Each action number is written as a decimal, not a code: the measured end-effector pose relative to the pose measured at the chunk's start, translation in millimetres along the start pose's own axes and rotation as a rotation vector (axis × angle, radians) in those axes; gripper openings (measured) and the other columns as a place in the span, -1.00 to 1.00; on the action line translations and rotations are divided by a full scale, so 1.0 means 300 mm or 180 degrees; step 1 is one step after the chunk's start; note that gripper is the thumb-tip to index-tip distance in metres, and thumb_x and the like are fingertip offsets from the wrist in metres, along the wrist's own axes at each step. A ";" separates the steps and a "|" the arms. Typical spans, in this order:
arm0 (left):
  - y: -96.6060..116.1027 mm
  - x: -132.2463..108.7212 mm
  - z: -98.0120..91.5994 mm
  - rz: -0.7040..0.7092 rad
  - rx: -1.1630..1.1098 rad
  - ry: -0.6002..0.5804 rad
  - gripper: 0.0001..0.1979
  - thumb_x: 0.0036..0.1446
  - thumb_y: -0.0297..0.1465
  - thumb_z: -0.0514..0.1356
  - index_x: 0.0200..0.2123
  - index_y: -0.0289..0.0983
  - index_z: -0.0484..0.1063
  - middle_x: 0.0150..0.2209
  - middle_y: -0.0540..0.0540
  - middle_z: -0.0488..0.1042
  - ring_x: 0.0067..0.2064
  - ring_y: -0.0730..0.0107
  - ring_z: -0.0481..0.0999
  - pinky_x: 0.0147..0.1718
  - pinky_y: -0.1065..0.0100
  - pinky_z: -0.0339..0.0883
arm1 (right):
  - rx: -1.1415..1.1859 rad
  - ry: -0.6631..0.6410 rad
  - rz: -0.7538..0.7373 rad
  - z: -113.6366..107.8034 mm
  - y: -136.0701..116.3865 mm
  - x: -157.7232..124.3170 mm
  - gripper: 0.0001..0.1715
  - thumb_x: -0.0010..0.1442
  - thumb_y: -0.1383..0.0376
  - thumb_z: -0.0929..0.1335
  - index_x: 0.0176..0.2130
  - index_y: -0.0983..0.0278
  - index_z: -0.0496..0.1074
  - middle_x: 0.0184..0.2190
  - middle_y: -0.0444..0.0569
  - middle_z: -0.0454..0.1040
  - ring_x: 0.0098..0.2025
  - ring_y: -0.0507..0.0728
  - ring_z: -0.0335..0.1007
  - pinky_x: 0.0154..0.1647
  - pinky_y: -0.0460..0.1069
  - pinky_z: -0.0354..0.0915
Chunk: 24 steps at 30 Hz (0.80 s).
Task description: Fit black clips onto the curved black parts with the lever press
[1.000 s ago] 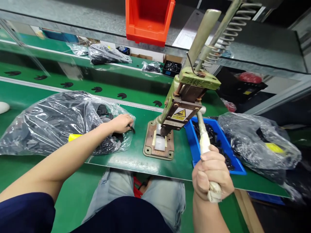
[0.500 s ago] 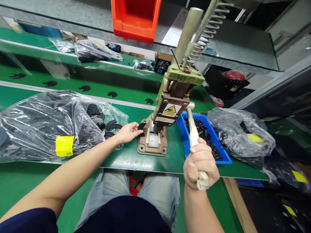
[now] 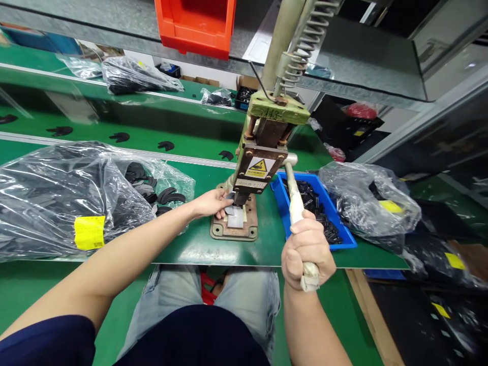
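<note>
My left hand (image 3: 214, 203) pinches a curved black piece (image 3: 229, 198), mostly hidden by the fingers, at the left side of the press head. Under it lies the base plate (image 3: 249, 229) of a green hand press (image 3: 263, 147), with a pale flat pad (image 3: 235, 218) in its middle. My right hand (image 3: 308, 249) is wrapped round the press's lever (image 3: 294, 195), which is covered in whitish tape and slants down toward me. A warning label (image 3: 260, 166) is on the press head.
Left of the press lies a clear bag (image 3: 57, 193) of curved black pieces. To the right stand a blue bin (image 3: 345, 231) of small black parts and another plastic bag (image 3: 369, 203). Several black pieces lie on the green strip behind. An orange bin (image 3: 196, 30) sits overhead.
My left hand has moved right with the black piece, from the base plate's left edge to under the press head. My right hand keeps its hold on the lever. The view has shifted slightly.
</note>
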<state>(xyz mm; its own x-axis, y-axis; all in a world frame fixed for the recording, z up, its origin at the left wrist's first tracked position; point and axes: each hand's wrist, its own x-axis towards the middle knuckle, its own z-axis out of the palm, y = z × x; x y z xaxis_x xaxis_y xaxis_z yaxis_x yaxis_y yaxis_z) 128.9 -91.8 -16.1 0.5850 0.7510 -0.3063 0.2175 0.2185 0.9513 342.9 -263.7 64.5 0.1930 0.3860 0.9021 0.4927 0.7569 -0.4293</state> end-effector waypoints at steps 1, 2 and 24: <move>0.006 0.006 0.000 -0.0020 0.0009 -0.0060 -0.58 0.19 -0.12 0.42 -0.16 -0.28 0.36 -0.63 0.03 0.49 -0.66 0.44 0.49 -0.66 0.52 0.31 | -0.0016 -0.0018 0.0014 -0.002 0.001 -0.001 -0.73 0.15 0.29 0.43 -0.51 0.15 0.30 -0.56 -0.21 0.35 -0.29 0.12 0.44 0.20 0.41 0.38; 0.013 0.011 -0.001 -0.0047 0.0035 -0.0108 -0.58 0.19 -0.14 0.43 -0.12 -0.28 0.37 -0.63 0.04 0.48 -0.65 0.42 0.50 -0.66 0.52 0.33 | -0.0018 -0.0024 0.0021 -0.003 0.003 -0.003 -0.73 0.15 0.29 0.43 -0.51 0.15 0.30 -0.56 -0.21 0.35 -0.29 0.12 0.44 0.20 0.42 0.38; 0.092 -0.007 0.033 -0.0544 0.0096 0.0055 -0.80 0.17 -0.30 0.37 -0.26 -0.24 0.42 -0.53 -0.06 0.54 -0.56 0.33 0.53 -0.57 0.38 0.40 | 0.0016 -0.0066 -0.0065 -0.003 -0.008 0.014 -0.75 0.08 0.43 0.41 -0.51 0.17 0.31 -0.54 -0.20 0.39 -0.29 0.15 0.42 0.18 0.47 0.36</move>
<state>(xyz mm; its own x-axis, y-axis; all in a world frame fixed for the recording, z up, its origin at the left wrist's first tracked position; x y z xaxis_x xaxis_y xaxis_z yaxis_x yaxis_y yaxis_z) 141.4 -93.3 10.5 0.5240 0.7152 -0.4626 0.3362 0.3253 0.8838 343.3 -264.5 69.3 0.1653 0.3812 0.9096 0.4921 0.7674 -0.4110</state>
